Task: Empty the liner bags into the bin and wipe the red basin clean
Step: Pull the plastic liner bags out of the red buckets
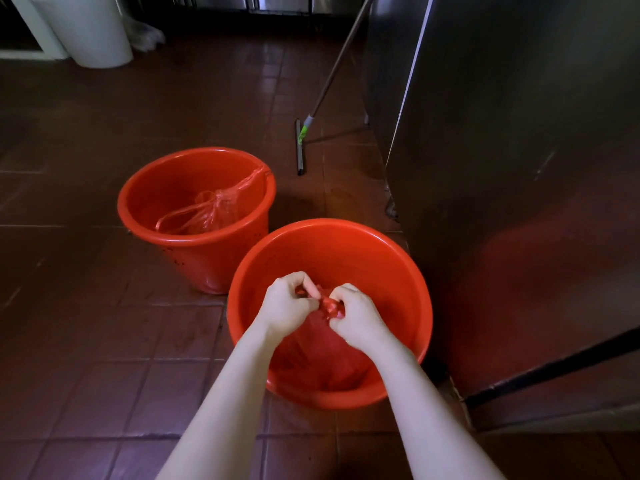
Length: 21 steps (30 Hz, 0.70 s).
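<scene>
A wide red basin (346, 247) stands on the tiled floor right in front of me. Inside it sits a red liner bag (322, 355) with its top bunched into a knot. My left hand (287, 306) and my right hand (356, 313) both pinch that knot, close together above the basin's middle. Behind and to the left stands a red bucket (207, 258), and a thin see-through red liner bag (211, 211) lies inside it, its handle draped over the right rim.
A floor squeegee (300, 147) with a long handle leans against the steel cabinet (519, 168) on the right. A tall white bin (93, 29) stands at the far left. The floor is dark red tile.
</scene>
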Each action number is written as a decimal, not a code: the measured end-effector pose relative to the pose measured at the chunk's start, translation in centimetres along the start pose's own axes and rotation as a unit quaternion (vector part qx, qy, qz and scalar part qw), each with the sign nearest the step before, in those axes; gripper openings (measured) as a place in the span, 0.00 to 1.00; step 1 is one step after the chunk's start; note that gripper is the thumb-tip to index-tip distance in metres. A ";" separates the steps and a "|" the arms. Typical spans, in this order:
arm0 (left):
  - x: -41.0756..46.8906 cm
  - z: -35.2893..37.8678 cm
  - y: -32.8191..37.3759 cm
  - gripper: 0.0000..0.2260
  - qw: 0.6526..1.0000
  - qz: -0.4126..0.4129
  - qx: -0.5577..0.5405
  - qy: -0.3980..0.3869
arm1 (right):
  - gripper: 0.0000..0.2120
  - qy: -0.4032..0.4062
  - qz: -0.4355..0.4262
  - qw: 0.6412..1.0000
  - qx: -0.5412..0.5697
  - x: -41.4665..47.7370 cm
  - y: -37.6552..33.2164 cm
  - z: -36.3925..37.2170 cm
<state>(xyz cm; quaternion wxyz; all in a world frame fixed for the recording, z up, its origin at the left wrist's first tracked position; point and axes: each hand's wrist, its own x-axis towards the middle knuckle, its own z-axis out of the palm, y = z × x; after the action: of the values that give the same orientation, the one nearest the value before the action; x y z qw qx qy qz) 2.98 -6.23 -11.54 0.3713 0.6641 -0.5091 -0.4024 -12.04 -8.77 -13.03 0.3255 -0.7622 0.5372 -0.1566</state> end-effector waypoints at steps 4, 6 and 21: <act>0.2 0.1 -0.1 0.08 0.997 -0.033 -0.066 0.023 | 0.10 0.067 0.002 0.995 0.071 -0.1 0.3 0.0; 0.3 -0.2 -0.2 0.09 0.994 -0.040 -0.099 0.021 | 0.08 0.090 -0.004 0.984 0.153 -0.3 0.5 -0.3; 0.9 -2.9 -1.4 0.09 0.973 -0.126 -0.026 0.190 | 0.10 0.115 0.063 0.990 0.059 -0.8 2.6 -2.6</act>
<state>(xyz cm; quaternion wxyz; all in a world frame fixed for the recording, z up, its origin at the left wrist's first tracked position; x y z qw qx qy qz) 6.28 -6.59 -11.83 0.4246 0.7772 -0.3313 -0.3255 -15.72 -9.46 -12.72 0.3149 -0.6832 0.6078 -0.2542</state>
